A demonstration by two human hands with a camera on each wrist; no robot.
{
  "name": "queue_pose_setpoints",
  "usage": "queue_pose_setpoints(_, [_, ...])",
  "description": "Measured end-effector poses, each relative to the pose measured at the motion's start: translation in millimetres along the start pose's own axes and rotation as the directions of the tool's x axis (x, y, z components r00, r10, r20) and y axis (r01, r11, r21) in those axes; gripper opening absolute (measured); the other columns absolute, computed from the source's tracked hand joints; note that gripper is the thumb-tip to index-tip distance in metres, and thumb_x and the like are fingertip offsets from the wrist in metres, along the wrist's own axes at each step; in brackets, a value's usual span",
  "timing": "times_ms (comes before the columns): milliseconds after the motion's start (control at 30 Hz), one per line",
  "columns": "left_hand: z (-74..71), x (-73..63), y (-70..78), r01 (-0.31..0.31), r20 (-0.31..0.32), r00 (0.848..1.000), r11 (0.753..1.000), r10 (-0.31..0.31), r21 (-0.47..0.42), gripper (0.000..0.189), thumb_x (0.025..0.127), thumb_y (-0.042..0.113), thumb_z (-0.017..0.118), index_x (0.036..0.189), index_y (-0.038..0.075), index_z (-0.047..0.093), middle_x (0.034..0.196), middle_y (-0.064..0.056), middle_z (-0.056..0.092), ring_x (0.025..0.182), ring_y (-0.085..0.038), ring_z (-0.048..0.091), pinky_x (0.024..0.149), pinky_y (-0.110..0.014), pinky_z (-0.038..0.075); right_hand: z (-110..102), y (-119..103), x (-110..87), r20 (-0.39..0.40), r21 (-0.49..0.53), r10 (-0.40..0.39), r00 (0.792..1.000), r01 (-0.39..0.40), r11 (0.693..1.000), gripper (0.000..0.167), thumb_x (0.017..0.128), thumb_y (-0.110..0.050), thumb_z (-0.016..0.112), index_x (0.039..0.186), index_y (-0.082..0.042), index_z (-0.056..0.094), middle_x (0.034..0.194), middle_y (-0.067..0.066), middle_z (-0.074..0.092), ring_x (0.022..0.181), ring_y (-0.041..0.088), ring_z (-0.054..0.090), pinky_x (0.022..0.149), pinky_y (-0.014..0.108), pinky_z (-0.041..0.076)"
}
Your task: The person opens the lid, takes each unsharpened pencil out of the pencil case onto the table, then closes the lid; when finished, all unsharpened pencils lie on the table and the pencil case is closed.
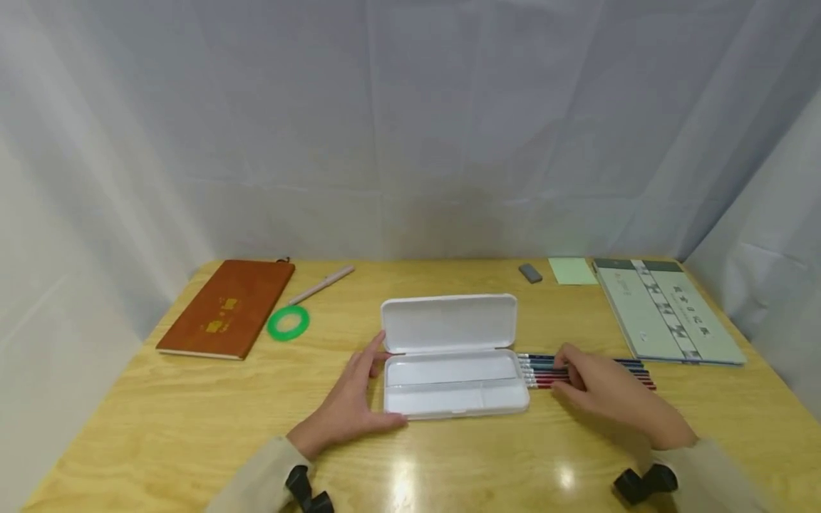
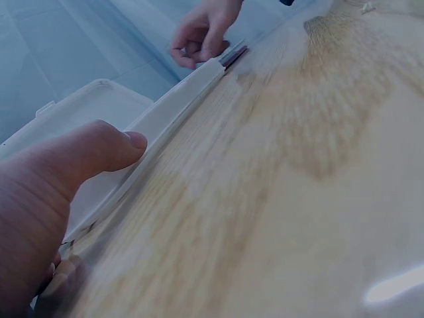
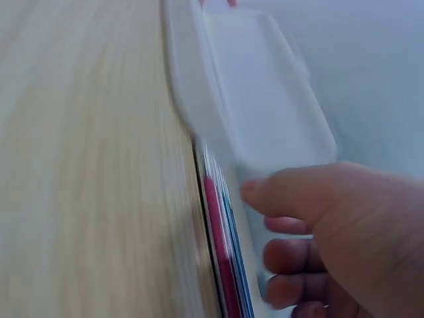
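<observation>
A white pencil case [image 1: 457,402] lies with its lid tilted back, showing a divided inside with nothing in it. My left hand [image 1: 349,402] grips its left end, thumb along the front edge and fingers at the back corner. Several pencils [image 1: 541,372], dark blue, teal and red, lie side by side against the case's right end. Over them is my right hand [image 1: 603,388], fingers bent and thumb apart from them. In the right wrist view, nothing shows between that thumb and the fingers [image 3: 291,255], close beside the pencils [image 3: 222,248].
To the left are a brown notebook [image 1: 234,306], a green tape roll [image 1: 288,323] and a pale pink pen [image 1: 322,285]. At the back right lie a grey eraser [image 1: 530,273], green sticky notes [image 1: 572,271] and a pale notebook [image 1: 667,310]. White curtains [image 1: 442,142] enclose the table.
</observation>
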State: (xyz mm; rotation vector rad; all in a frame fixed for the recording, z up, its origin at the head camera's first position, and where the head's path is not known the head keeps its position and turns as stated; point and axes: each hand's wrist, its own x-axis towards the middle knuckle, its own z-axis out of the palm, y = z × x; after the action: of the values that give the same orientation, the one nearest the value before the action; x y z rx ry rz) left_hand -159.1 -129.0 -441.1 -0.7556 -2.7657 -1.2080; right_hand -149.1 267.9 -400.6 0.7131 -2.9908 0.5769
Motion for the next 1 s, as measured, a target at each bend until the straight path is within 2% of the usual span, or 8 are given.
queue_pose_setpoints(167, [0.0, 1.1, -1.1, -0.014, -0.001, 1.000, 1.000, 0.014, 0.005, 0.126, 0.060, 0.041, 0.088, 0.156, 0.021, 0.009, 0.136, -0.001, 0.051, 0.104, -0.013, 0.044, 0.090, -0.034, 0.044, 16, -30, 34.8, -0.052, -0.004, -0.125, 0.991, 0.125, 0.992, 0.013, 0.088, -0.015, 0.068, 0.099, -0.011, 0.062, 0.067, -0.011, 0.047, 0.056, 0.000, 0.038, 0.053, 0.020, 0.037])
queue_pose_setpoints(267, [0.3, 0.4, -1.4, -0.010, 0.004, 1.000, 1.000, 0.010, 0.001, 0.126, 0.060, 0.041, 0.089, 0.156, 0.022, 0.009, 0.135, -0.001, 0.050, 0.103, -0.013, 0.044, 0.090, -0.033, 0.044, 29, -47, 48.6, -0.014, -0.004, -0.196, 0.980, 0.196, 0.981, 0.018, 0.089, -0.022, 0.068, 0.101, -0.010, 0.064, 0.078, -0.009, 0.052, 0.068, 0.002, 0.045, 0.062, 0.023, 0.044])
queue_pose_setpoints(367, [0.2, -0.4, -1.6, -0.006, -0.003, 1.000, 1.000, 0.006, 0.000, 0.127, 0.058, 0.039, 0.089, 0.156, 0.022, 0.010, 0.134, -0.001, 0.051, 0.103, -0.013, 0.044, 0.089, -0.033, 0.044, 40, -62, 58.4, 0.056, 0.015, -0.221, 0.974, 0.220, 0.975, 0.023, 0.091, -0.030, 0.065, 0.102, -0.010, 0.064, 0.086, -0.006, 0.055, 0.077, 0.005, 0.049, 0.070, 0.026, 0.046])
queue_pose_setpoints(433, [0.0, -0.5, -1.4, -0.008, -0.006, 1.000, 1.000, 0.008, 0.001, 0.128, 0.058, 0.039, 0.090, 0.156, 0.022, 0.010, 0.133, -0.001, 0.051, 0.103, -0.013, 0.043, 0.089, -0.034, 0.044, 45, -68, 63.5, 0.079, 0.019, -0.223, 0.972, 0.222, 0.975, 0.024, 0.091, -0.034, 0.065, 0.100, -0.011, 0.063, 0.085, -0.006, 0.055, 0.077, 0.007, 0.048, 0.070, 0.026, 0.045])
queue_pose_setpoints(567, [0.1, 0.0, 0.2, -0.008, 0.002, 1.000, 1.000, 0.008, 0.001, 0.128, 0.057, 0.040, 0.090, 0.156, 0.021, 0.009, 0.132, -0.001, 0.051, 0.103, -0.013, 0.043, 0.089, -0.034, 0.044, 50, -74, 68.4, 0.077, 0.026, -0.208, 0.975, 0.207, 0.978, 0.021, 0.090, -0.034, 0.066, 0.092, -0.014, 0.062, 0.080, -0.008, 0.053, 0.072, 0.006, 0.044, 0.065, 0.023, 0.041])
queue_pose_setpoints(700, [-0.5, 0.5, 1.8, -0.008, 0.002, 1.000, 1.000, 0.008, 0.001, 0.128, 0.058, 0.038, 0.090, 0.156, 0.021, 0.009, 0.132, -0.001, 0.051, 0.103, -0.013, 0.043, 0.088, -0.034, 0.044, 51, -72, 69.1, 0.058, 0.057, -0.216, 0.975, 0.212, 0.976, 0.013, 0.092, -0.028, 0.065, 0.086, -0.017, 0.062, 0.077, -0.010, 0.051, 0.071, 0.004, 0.043, 0.064, 0.021, 0.039])
queue_pose_setpoints(900, [-0.8, 0.4, 2.4, -0.005, 0.007, 1.000, 1.000, 0.005, 0.005, 0.128, 0.058, 0.040, 0.089, 0.156, 0.022, 0.009, 0.133, -0.001, 0.051, 0.103, -0.013, 0.043, 0.088, -0.033, 0.044, 49, -68, 67.3, 0.038, 0.159, -0.235, 0.971, 0.226, 0.961, 0.006, 0.093, -0.017, 0.064, 0.089, -0.016, 0.059, 0.081, -0.008, 0.051, 0.074, 0.005, 0.045, 0.065, 0.021, 0.041])
queue_pose_setpoints(1000, [-0.8, -0.2, 1.9, 0.001, -0.001, 1.000, 1.000, -0.001, 0.007, 0.128, 0.058, 0.040, 0.090, 0.156, 0.022, 0.009, 0.134, -0.001, 0.050, 0.104, -0.013, 0.044, 0.089, -0.035, 0.045, 44, -65, 62.2, -0.008, 0.182, -0.229, 0.973, 0.227, 0.957, 0.006, 0.092, -0.014, 0.064, 0.092, -0.015, 0.058, 0.085, -0.007, 0.051, 0.078, 0.006, 0.045, 0.068, 0.022, 0.043])
